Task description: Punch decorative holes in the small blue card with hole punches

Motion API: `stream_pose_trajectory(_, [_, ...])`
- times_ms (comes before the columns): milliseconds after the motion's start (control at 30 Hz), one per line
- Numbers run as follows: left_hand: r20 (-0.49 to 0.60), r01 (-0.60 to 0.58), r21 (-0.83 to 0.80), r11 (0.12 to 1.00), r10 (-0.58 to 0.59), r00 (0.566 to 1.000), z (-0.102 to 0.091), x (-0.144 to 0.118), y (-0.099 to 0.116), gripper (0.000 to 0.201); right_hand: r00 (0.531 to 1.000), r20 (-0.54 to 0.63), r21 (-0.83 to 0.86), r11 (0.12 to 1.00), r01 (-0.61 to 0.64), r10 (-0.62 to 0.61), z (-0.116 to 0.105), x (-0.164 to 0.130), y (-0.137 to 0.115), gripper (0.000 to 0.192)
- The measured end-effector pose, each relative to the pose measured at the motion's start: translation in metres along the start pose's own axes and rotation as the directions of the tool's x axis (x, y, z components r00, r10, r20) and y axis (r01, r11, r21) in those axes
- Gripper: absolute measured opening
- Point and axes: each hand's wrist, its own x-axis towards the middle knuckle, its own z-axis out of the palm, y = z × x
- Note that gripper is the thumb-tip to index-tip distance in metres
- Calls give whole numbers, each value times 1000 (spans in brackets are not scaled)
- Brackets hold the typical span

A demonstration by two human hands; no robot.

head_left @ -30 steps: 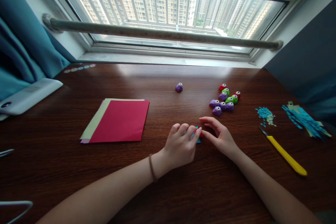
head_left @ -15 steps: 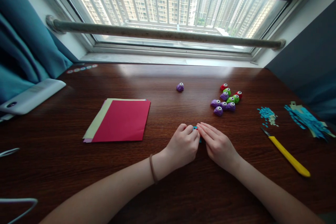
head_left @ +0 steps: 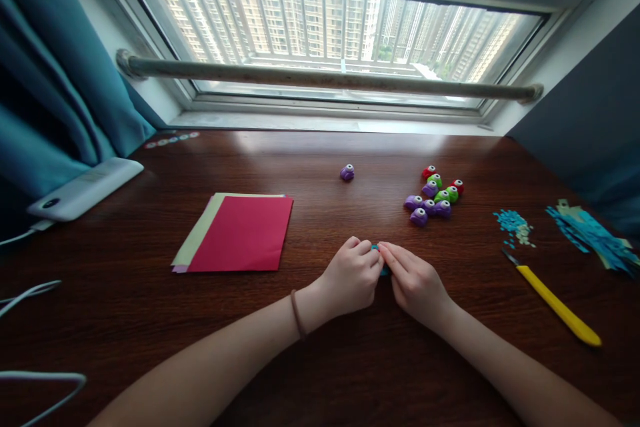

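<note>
My left hand (head_left: 353, 277) is closed, its fingers curled in a pinch at the middle of the desk. Against its fingertips, my right hand (head_left: 416, 283) pinches with its fingers pressed together. Between them a small piece of blue paper (head_left: 385, 271) shows, mostly covered by the fingers. A bit of red also peeks out there, too small to name. Beyond the hands stands a cluster of small purple, green and red craft punches (head_left: 419, 216). One purple punch (head_left: 347, 173) sits apart, further left.
Left of the hands lies a stack of coloured paper (head_left: 240, 233). On the right are a yellow-handled craft knife (head_left: 557, 300), tiny blue and pale paper bits (head_left: 511, 221) and cut paper strips (head_left: 593, 237). A white phone-like device (head_left: 90, 190) and white cables (head_left: 43, 377) are at far left.
The view has shifted slightly, so everything sits a little lower and further right. Both hands stay together on the blue paper, with the fingers moved only a little.
</note>
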Motion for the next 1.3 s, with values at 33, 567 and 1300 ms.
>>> stream_pose_trajectory(33, [-24, -3, -7, 1000, 3, 1000, 2, -1, -1, 19, 1000, -20, 44, 999, -14, 15, 1, 0, 1, 49])
stream_pose_trajectory(567, [-12, 445, -174, 879, -454, 891, 10, 6, -9, 26, 942, 52, 554, 776, -302, 331, -4, 3, 19, 31])
stream_pose_trajectory(1300, [-48, 381, -354, 854, -423, 905, 21, 4, -17, 18, 657, -139, 939, 309, -151, 741, -49, 17, 61, 39])
